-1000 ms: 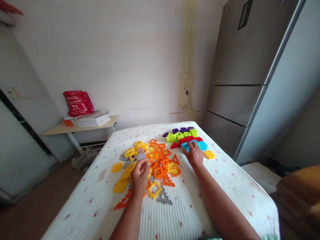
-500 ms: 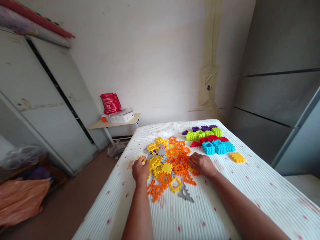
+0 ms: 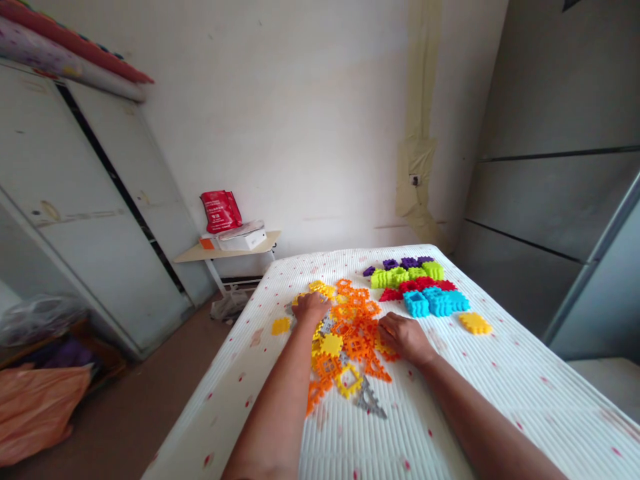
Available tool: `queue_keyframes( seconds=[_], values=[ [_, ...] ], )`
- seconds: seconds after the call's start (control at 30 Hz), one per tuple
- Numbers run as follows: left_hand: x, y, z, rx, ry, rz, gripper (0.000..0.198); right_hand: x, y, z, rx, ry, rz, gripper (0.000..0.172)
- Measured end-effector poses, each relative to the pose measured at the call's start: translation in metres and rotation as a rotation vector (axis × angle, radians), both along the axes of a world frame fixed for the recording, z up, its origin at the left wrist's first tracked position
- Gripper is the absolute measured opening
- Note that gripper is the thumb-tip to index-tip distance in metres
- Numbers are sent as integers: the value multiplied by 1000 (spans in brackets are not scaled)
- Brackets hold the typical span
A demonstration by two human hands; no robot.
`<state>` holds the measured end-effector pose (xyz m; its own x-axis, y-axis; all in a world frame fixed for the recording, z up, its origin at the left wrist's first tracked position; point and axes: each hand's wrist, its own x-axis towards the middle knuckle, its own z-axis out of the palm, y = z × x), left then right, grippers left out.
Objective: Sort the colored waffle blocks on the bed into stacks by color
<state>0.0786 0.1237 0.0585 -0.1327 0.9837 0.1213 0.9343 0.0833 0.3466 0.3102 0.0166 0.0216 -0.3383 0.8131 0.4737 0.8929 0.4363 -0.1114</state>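
A mixed heap of flat, notched plastic building pieces lies on the bed, with orange pieces (image 3: pixel 356 327), yellow pieces (image 3: pixel 331 345) and grey pieces (image 3: pixel 371 400). My left hand (image 3: pixel 311 308) is over the heap's far left part, its fingers bent down among yellow and grey pieces; what they grip is hidden. My right hand (image 3: pixel 406 335) rests at the right edge of the heap, fingers curled together against orange pieces. I cannot make out what it holds. A yellow square piece (image 3: pixel 281 325) lies alone left of the heap.
Sorted by colour at the back right are purple pieces (image 3: pixel 409 263), green pieces (image 3: pixel 400 277), red pieces (image 3: pixel 395 293) and blue pieces (image 3: pixel 437 302). A yellow stack (image 3: pixel 475 323) sits right of them. Beyond the bed (image 3: pixel 380 447), a small table (image 3: pixel 227 251) carries a red bag (image 3: pixel 221 211).
My left hand has let go of a yellow piece left of the heap and moved right and forward onto the heap. My right hand has hardly moved.
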Motion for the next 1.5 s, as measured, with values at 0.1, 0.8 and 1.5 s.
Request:
queue_keyframes(
  seconds=[0.1,0.8,1.5],
  values=[
    [5,4,-9,-26,25,-9,39,1,0,0,-12,8,-3,33],
    [-90,-52,-36,344,-568,-100,31,6,7,-9,-174,189,-11,33],
    [-148,-72,-74,485,-752,356,21,12,13,-20,-222,350,10,28]
  ],
)
